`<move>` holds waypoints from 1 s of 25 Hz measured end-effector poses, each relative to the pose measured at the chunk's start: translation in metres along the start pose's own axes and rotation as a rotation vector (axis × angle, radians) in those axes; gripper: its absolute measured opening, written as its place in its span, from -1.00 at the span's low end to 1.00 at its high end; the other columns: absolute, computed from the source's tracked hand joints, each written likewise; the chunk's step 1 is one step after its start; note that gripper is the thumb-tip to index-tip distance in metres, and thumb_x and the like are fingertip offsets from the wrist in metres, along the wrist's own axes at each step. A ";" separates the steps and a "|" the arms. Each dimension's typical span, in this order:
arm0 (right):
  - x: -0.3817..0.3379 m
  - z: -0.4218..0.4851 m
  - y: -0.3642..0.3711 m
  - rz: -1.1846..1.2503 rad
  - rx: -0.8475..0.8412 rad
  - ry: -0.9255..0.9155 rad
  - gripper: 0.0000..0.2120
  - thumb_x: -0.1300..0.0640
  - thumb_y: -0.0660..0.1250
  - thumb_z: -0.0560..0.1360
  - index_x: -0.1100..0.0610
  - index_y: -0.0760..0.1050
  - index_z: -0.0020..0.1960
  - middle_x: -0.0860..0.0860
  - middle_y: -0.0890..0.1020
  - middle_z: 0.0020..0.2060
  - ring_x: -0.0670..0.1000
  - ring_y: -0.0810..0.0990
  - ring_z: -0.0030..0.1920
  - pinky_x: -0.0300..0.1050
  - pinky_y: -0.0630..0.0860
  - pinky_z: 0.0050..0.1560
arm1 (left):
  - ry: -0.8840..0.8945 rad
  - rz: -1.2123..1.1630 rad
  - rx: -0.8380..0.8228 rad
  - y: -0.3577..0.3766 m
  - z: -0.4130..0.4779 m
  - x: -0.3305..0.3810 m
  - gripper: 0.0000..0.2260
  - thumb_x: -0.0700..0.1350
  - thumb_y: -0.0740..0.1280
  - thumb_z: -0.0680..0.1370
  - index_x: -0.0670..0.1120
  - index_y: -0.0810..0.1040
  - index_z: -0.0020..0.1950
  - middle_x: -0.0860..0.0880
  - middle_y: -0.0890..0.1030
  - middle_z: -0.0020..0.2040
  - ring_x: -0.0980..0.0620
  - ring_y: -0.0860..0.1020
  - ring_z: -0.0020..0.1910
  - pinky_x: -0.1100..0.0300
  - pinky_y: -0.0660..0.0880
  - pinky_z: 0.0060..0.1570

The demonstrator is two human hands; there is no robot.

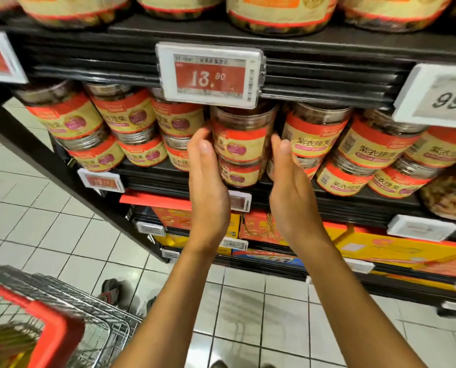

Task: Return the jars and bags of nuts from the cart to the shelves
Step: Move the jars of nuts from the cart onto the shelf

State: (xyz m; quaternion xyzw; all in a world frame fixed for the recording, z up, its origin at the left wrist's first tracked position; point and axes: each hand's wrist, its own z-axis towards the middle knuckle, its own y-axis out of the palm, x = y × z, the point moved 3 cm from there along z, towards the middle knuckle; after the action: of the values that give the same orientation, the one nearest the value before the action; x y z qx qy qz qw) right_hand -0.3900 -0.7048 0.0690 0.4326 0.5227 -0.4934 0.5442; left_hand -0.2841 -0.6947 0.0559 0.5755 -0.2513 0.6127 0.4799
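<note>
Head view: both hands are up at the middle shelf (327,193), settling a jar on the top tier.
Cart (49,325): bottom left, wire basket with red trim; something straw-coloured lies inside, too blurred to name.
Left-hand stacks (120,134): jars two high, red-and-cream labels facing out, dark nuts showing through the clear walls.
Left hand (208,187): palm flat on the jar's left side, fingers straight and lightly spread, pressing in, not curled round.
Jar (241,136): upright on a lower jar (239,173), directly under the price tag (209,73); clear band at the top shows brown nuts inside.
Right hand (292,192): mirrored on the right flank, fingers extended; whether the palm actually touches is hard to tell through the blur.
How to do it well: keep even pressure from both sides, centre the base on the lid below, push back until flush with the neighbours, label forward, then ease off slowly.
Right-hand stacks (375,150): same product, tilted slightly, packed close.
Bottom shelf (407,251): orange and yellow gift boxes.
</note>
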 end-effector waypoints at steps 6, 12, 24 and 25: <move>0.016 -0.011 0.004 -0.066 0.141 -0.052 -0.46 -0.12 -0.07 0.54 0.09 0.35 0.39 -0.04 0.46 0.34 -0.17 0.38 0.35 -0.13 0.32 0.39 | -0.090 0.056 -0.068 -0.015 0.003 -0.018 -0.42 0.18 -0.04 0.56 -0.12 0.26 0.47 -0.01 0.35 0.45 0.17 0.32 0.41 0.08 0.23 0.45; 0.020 -0.002 -0.002 0.019 0.143 -0.044 -0.67 -0.12 -0.04 0.53 -0.19 0.43 0.15 -0.06 0.47 0.32 -0.13 0.40 0.36 -0.07 0.31 0.40 | -0.028 0.140 -0.138 -0.024 0.008 -0.022 -0.47 0.12 -0.04 0.59 -0.14 0.29 0.46 0.00 0.37 0.43 0.14 0.32 0.42 0.06 0.24 0.44; 0.045 0.002 0.009 0.043 0.052 0.076 -0.69 -0.20 -0.04 0.56 -0.24 0.44 0.12 -0.50 0.53 -0.01 -0.47 0.43 0.11 -0.52 0.31 0.13 | -0.231 0.008 -0.199 -0.031 -0.017 -0.050 -0.48 0.12 -0.07 0.60 -0.11 0.34 0.43 0.07 0.45 0.38 0.25 0.38 0.35 0.32 0.28 0.37; 0.045 0.005 0.008 0.042 0.042 0.089 -0.66 -0.18 -0.06 0.59 -0.21 0.44 0.17 -0.46 0.53 0.07 -0.46 0.42 0.12 -0.54 0.31 0.11 | -0.217 0.007 -0.192 -0.032 -0.018 -0.050 -0.49 0.11 -0.07 0.60 -0.12 0.35 0.42 0.07 0.46 0.37 0.25 0.39 0.34 0.33 0.30 0.35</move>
State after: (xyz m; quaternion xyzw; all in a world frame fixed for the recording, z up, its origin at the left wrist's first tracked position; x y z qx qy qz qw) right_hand -0.3825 -0.7124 0.0239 0.4765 0.5265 -0.4731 0.5215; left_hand -0.2709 -0.6806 -0.0031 0.5891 -0.3611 0.5216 0.5005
